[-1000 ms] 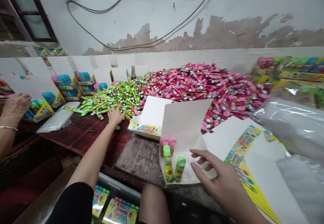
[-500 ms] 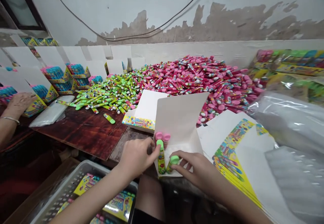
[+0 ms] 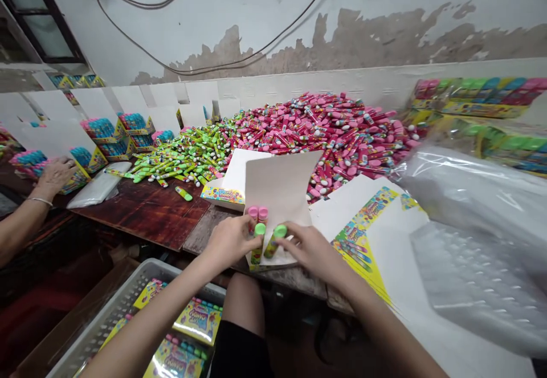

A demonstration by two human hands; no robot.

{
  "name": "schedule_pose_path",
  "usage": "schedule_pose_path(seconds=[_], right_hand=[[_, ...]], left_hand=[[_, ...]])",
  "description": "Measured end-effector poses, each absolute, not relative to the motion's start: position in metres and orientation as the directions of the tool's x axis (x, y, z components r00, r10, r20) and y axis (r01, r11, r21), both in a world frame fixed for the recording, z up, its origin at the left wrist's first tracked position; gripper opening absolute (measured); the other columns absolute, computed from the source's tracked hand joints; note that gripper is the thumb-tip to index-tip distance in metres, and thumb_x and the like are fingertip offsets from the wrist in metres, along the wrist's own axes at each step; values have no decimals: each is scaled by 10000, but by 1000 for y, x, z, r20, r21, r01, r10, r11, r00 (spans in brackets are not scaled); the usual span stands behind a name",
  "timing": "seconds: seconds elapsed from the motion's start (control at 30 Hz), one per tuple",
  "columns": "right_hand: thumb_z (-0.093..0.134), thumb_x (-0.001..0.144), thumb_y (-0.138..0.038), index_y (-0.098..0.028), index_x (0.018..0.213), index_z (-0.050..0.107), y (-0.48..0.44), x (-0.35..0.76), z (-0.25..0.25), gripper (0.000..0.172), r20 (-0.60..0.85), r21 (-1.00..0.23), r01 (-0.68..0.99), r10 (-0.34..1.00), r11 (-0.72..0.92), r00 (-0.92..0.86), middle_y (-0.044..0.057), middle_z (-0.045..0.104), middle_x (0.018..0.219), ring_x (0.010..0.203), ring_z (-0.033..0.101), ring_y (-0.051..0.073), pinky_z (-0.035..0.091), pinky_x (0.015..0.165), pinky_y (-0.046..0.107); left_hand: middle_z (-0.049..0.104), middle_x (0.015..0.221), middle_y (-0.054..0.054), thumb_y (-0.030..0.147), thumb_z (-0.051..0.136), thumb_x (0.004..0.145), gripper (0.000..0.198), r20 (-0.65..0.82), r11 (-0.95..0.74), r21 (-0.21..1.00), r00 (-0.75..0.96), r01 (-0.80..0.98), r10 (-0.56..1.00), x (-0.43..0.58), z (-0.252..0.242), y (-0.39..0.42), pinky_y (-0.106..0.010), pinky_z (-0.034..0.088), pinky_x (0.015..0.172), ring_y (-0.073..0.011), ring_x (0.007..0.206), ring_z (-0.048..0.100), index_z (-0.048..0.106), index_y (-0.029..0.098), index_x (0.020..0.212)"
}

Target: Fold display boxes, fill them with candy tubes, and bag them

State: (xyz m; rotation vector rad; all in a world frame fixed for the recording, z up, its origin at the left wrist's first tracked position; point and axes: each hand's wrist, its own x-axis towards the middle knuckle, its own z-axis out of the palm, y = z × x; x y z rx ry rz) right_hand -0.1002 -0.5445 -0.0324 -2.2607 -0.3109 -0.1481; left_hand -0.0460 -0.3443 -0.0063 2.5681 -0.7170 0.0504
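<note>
Green-capped tubes (image 3: 258,245) sit in the open carton (image 3: 277,187); your left hand (image 3: 228,242) and right hand (image 3: 311,251) grip them with closed fingers. You seem to be filling it; next it needs more tubes.

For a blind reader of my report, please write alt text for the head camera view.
A person's left hand and right hand touch two green-capped tubes beside two pink-capped tubes in an open white cardboard box. Behind it lie heaps of green tubes and pink tubes on a wooden table; a co-worker's hand rests at left.
</note>
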Motion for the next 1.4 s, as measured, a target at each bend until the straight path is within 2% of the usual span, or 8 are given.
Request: schedule_pose_path(seconds=[0.17,0.37,0.5,0.63,0.83,1.17,1.33,1.4], right_hand=[[506,873,-396,-187,880,593,-576,-98,-28,227,183,-718,254,175,-648,967,39,687,805,722,656,174,447,644,241],[534,875,-338,-206,948,627,-571,-107,-35,177,139,-526,230,184,-818,973,40,698,765,740,652,189,413,626,233],[538,884,-352,-208,956,625,-569,-107,-39,183,159,-456,244,191,-856,969,41,698,777,745,650,192,391,611,231],[519,897,-377,-201,956,607,-569,-104,-43,206,187,-443,303,243,-844,952,40,698,794,744,649,187,382,613,233],[471,916,-397,-211,949,593,-566,-99,-49,225,211,-470,349,281,-811,936,30,705,801,733,663,183,392,620,240],[445,915,-394,-214,1065,600,-563,-101,-60,281,209,-517,307,230,-799,951,34,717,811,740,675,194,460,659,281],[543,856,-400,-222,1296,461,-554,-104,-57,482,397,-533,383,177,-755,901,71,651,1161,1015,630,204,497,844,338],[534,866,-379,-227,1282,474,-549,-103,-52,447,474,-516,457,203,-724,857,66,613,1228,1091,593,192,484,907,338]], left_hand=[[470,528,35,375,622,746,203,180,-654,530,826,-539,-535,-49,3,-336,-220,216,496,-121,496,408,645,187,817],[628,726,-11,374,599,783,236,221,-440,721,779,-536,-587,-55,9,-355,-209,395,575,-137,625,559,624,175,908],[638,693,-10,314,606,769,154,166,-508,615,729,-603,-664,-61,0,-366,-219,397,571,-151,613,594,592,178,842],[682,818,-28,296,583,800,217,123,-562,465,678,-685,-725,-59,-11,-366,-245,428,618,-164,653,625,580,186,986],[652,1011,-68,330,542,852,243,116,-566,276,611,-777,-783,-45,-14,-359,-327,454,830,-228,967,599,600,212,1056],[621,982,-83,360,552,856,261,156,-455,280,507,-845,-847,-29,-19,-354,-367,414,899,-230,973,547,615,187,1041],[639,995,-78,378,600,828,291,202,-388,335,467,-859,-861,-22,-19,-351,-354,408,920,-218,977,558,626,197,1055],[644,1004,-82,374,629,806,348,226,-357,319,437,-878,-871,-21,-15,-350,-361,413,912,-226,979,561,611,197,1106]])
